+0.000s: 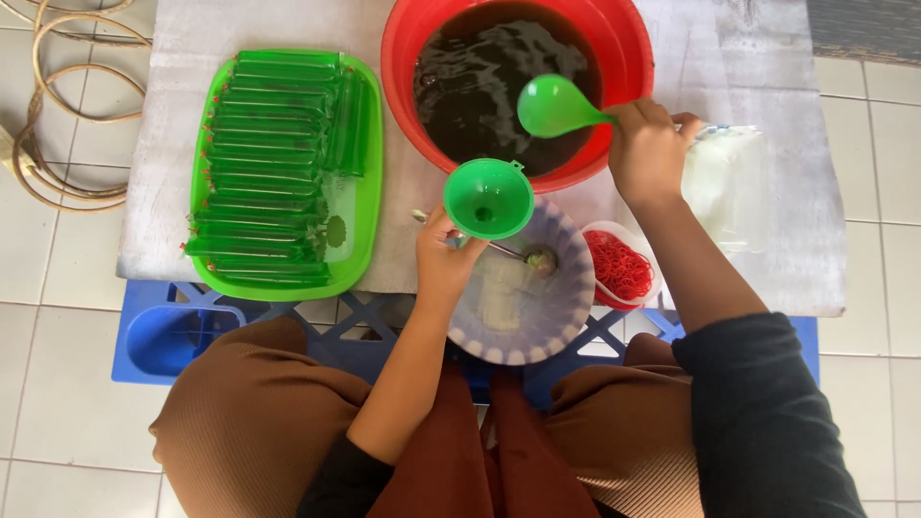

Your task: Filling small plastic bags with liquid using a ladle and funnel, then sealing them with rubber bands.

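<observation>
Board (pixel 758 58) lay across a crate (pixel 163 336), over the person's knees. Tray (pixel 369 206) sat on the board's left part, filled tubes (pixel 269 163) stacked in rows inside it. Basin (pixel 624 38) stood at the far middle, liquid (pixel 480 86) in it. Ladle (pixel 554 105) hung over the liquid, held by right hand (pixel 648 149). Funnel (pixel 487 197) sat nearer, in left hand (pixel 443 264), above a bowl (pixel 561 317). Spoon (pixel 523 254) lay in the bowl. Tub of rubber bands (pixel 619 267) just right of the bowl; stack of bags (pixel 724 182) right of the basin.
</observation>
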